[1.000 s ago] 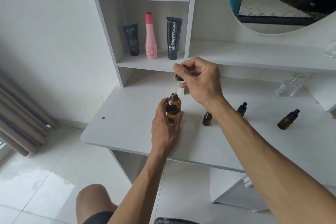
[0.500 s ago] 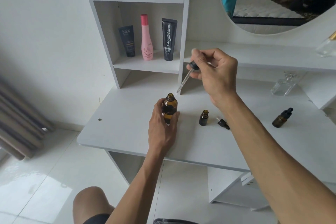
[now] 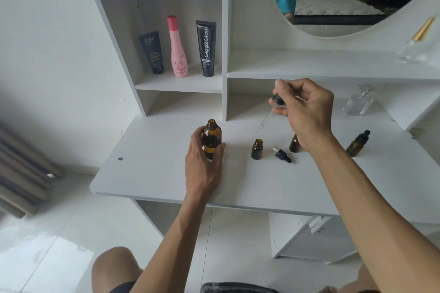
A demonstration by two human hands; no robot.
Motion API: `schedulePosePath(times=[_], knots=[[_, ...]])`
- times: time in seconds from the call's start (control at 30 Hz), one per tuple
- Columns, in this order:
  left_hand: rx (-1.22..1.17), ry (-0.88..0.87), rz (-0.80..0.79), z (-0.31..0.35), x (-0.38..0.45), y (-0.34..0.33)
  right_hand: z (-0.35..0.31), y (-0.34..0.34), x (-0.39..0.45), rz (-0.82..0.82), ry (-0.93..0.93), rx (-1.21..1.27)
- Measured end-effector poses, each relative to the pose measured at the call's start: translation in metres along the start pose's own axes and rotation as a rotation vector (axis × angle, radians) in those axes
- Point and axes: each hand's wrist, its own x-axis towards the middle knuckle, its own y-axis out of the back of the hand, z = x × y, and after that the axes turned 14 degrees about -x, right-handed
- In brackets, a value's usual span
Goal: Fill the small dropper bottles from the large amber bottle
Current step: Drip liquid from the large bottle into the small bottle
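On the table (image 3: 147, 173), the left hand (image 3: 204, 162) grips the open big bottle (image 3: 212, 140). Farther back, the right hand (image 3: 307, 112) pinches a dropper (image 3: 267, 116) above one open small bottle (image 3: 257, 149). Filling looks barely started.

"Kahf" is read on the short dark tube (image 3: 152, 53), "Tamara" on the pink bottle (image 3: 177, 48) (script near its base), and "Glad2Glow" is printed vertically on the tall black tube (image 3: 206, 48)

A home bedroom: white vanity desk (image 3: 166, 173), round mirror (image 3: 345, 7) reflecting a mattress, toiletry tubes on its shelf (image 3: 178, 83).
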Motion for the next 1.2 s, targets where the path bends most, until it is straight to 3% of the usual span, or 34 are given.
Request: schedulePosePath(times=[1.2], knots=[[0.018,0.012,-0.001,0.000,0.000,0.000,0.018,-0.003,-0.007,-0.081,0.062,-0.174]])
